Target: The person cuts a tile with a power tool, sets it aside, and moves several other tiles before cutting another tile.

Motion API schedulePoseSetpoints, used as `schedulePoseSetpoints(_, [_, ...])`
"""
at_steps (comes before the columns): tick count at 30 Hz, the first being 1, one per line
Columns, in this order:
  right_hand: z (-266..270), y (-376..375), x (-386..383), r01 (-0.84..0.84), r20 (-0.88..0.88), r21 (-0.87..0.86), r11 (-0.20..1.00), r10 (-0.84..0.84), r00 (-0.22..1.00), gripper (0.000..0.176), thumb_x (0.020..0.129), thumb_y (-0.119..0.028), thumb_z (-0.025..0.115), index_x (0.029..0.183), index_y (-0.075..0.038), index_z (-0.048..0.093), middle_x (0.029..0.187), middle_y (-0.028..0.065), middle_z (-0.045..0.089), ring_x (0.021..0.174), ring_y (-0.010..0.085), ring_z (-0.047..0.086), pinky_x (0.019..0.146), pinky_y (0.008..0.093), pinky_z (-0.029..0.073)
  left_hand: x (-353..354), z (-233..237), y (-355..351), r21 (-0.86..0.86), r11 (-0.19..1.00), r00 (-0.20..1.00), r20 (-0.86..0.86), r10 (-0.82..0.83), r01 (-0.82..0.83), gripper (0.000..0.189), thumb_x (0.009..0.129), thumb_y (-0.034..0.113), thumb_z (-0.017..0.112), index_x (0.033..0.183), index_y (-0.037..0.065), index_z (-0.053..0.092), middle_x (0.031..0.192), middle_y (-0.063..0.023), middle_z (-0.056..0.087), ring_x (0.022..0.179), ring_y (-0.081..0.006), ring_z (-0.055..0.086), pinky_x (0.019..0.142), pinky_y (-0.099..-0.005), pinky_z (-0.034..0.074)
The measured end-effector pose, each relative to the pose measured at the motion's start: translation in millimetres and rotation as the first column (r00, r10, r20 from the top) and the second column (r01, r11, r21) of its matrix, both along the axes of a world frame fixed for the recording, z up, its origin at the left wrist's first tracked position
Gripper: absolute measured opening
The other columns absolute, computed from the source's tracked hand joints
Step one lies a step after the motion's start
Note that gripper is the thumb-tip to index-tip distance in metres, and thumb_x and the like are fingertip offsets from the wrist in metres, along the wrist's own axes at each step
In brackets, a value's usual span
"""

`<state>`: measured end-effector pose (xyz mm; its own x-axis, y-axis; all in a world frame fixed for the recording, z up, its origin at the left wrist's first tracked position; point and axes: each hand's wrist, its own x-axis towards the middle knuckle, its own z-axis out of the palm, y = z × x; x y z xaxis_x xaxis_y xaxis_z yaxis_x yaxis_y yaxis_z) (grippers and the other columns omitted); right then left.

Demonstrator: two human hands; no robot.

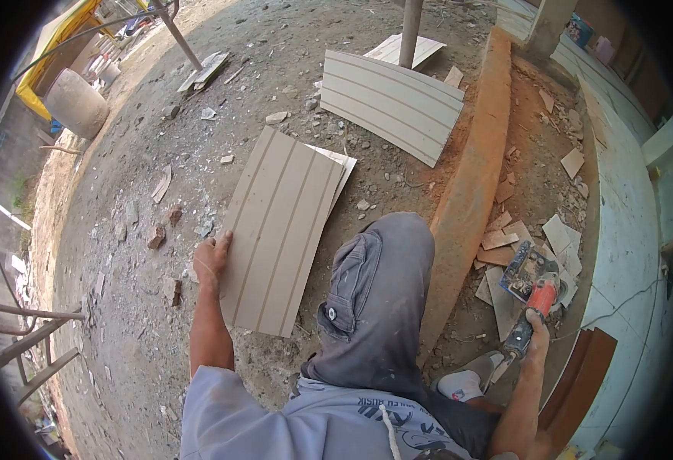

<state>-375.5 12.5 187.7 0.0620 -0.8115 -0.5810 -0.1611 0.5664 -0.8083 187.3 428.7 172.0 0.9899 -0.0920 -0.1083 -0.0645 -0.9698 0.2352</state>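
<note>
My left hand (pixel 212 259) grips the left edge of a large beige tile (pixel 279 230), its thumb along the rim. The tile shows a face with darker parallel stripes and lies tilted in front of my bent knee. Under its right edge a whitish piece (pixel 344 170) sticks out. Down at the right, my right hand (pixel 536 328) is wrapped around the body of a red and black angle grinder (pixel 542 295). The grinder's head points away from me, over broken tile pieces (pixel 563 239) and beside a dusty dark box-like item (pixel 526 270).
Another striped tile (pixel 394 103) lies ahead, beside a post (pixel 411 34). An orange-brown low ledge (pixel 471 180) runs along my right, with a pale tiled floor (pixel 620 230) beyond. Brown boards (pixel 578 383) lie near my right arm. A barrel (pixel 77 103) stands far left; rubble covers the ground.
</note>
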Motion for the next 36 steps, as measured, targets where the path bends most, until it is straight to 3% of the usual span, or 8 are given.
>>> schedulePoseSetpoints(5, [4, 5, 0, 0.003, -0.010, 0.017, 1.000, -0.003, 1.000, 0.030, 0.081, -0.027, 0.071, 0.093, -0.003, 0.057, 0.065, 0.0041, 0.056, 0.049, 0.0173, 0.058, 0.048, 0.0307, 0.050, 16, -27, -14, -0.121, 0.992, 1.000, -0.017, -0.024, 0.022, 0.073, 0.085, 0.069, 0.055, 0.086, -0.003, 0.071, 0.081, -0.0271, 0.068, 0.081, -0.0419, 0.067, 0.075, -0.0485, 0.049])
schedulePoseSetpoints(8, [-2, 3, -7, -0.002, -0.024, 0.034, 0.999, 0.003, 1.000, 0.030, 0.081, -0.027, 0.071, 0.094, -0.003, 0.057, 0.065, 0.0040, 0.056, 0.049, 0.0173, 0.058, 0.047, 0.0308, 0.050, 15, -24, -30, -0.128, 0.992, 0.999, -0.043, 0.003, -0.009, 0.074, 0.085, 0.069, 0.054, 0.087, -0.004, 0.071, 0.082, -0.0282, 0.068, 0.083, -0.0424, 0.067, 0.076, -0.0487, 0.049])
schedulePoseSetpoints(14, [-8, 5, -12, 0.003, -0.052, 0.006, 1.000, -0.002, 0.999, 0.035, 0.081, -0.034, 0.071, 0.092, -0.004, 0.058, 0.065, 0.0042, 0.058, 0.047, 0.0174, 0.059, 0.045, 0.0303, 0.051, 40, -68, -20, -0.160, 0.987, 0.999, -0.034, -0.014, 0.009, 0.076, 0.087, 0.068, 0.053, 0.087, -0.006, 0.071, 0.082, -0.0298, 0.067, 0.084, -0.0430, 0.067, 0.077, -0.0492, 0.049])
schedulePoseSetpoints(18, [0, 8, -3, 0.010, -0.067, -0.002, 1.000, -0.010, 0.998, 0.036, 0.082, -0.034, 0.071, 0.095, -0.004, 0.057, 0.066, 0.0046, 0.059, 0.047, 0.0172, 0.059, 0.045, 0.0299, 0.051, 46, -80, -16, -0.103, 0.994, 0.999, 0.025, -0.045, 0.048, 0.076, 0.087, 0.068, 0.053, 0.087, -0.006, 0.071, 0.082, -0.0293, 0.068, 0.083, -0.0437, 0.067, 0.077, -0.0490, 0.049])
schedulePoseSetpoints(21, [0, 8, -2, -0.009, -0.051, 0.011, 1.000, 0.010, 0.999, 0.033, 0.084, -0.033, 0.069, 0.096, -0.004, 0.057, 0.066, 0.0053, 0.059, 0.049, 0.0170, 0.060, 0.046, 0.0296, 0.051, 49, -84, -17, -0.141, 0.990, 0.995, -0.096, -0.022, 0.008, 0.078, 0.087, 0.069, 0.052, 0.090, -0.006, 0.071, 0.085, -0.0299, 0.068, 0.086, -0.0435, 0.067, 0.079, -0.0492, 0.049])
schedulePoseSetpoints(28, [6, 19, 12, -0.001, 0.002, 0.023, 1.000, 0.001, 1.000, 0.029, 0.086, -0.030, 0.066, 0.098, -0.004, 0.057, 0.068, 0.0068, 0.061, 0.051, 0.0169, 0.061, 0.047, 0.0291, 0.052, 66, -117, -4, -0.116, 0.992, 0.983, -0.180, 0.030, -0.052, 0.084, 0.084, 0.073, 0.051, 0.101, -0.006, 0.071, 0.099, -0.0304, 0.068, 0.097, -0.0424, 0.066, 0.089, -0.0478, 0.047])
schedulePoseSetpoints(32, [7, 19, 17, -0.017, 0.019, 0.041, 0.999, 0.016, 1.000, 0.037, 0.084, -0.029, 0.069, 0.103, -0.002, 0.054, 0.071, 0.0083, 0.060, 0.052, 0.0171, 0.061, 0.049, 0.0304, 0.054, 87, -142, 6, -0.032, 0.996, 0.977, -0.201, 0.077, -0.085, 0.084, 0.083, 0.073, 0.052, 0.107, -0.006, 0.070, 0.105, -0.0302, 0.067, 0.104, -0.0420, 0.064, 0.093, -0.0463, 0.046])
schedulePoseSetpoints(36, [11, 23, 21, -0.052, 0.005, 0.050, 0.997, 0.052, 0.999, 0.033, 0.088, -0.031, 0.066, 0.104, -0.005, 0.054, 0.072, 0.0080, 0.062, 0.052, 0.0172, 0.062, 0.049, 0.0293, 0.055, 80, -137, -2, -0.023, 0.997, 0.976, -0.207, 0.065, -0.071, 0.084, 0.083, 0.073, 0.053, 0.108, -0.006, 0.069, 0.106, -0.0301, 0.067, 0.106, -0.0418, 0.063, 0.093, -0.0457, 0.046])
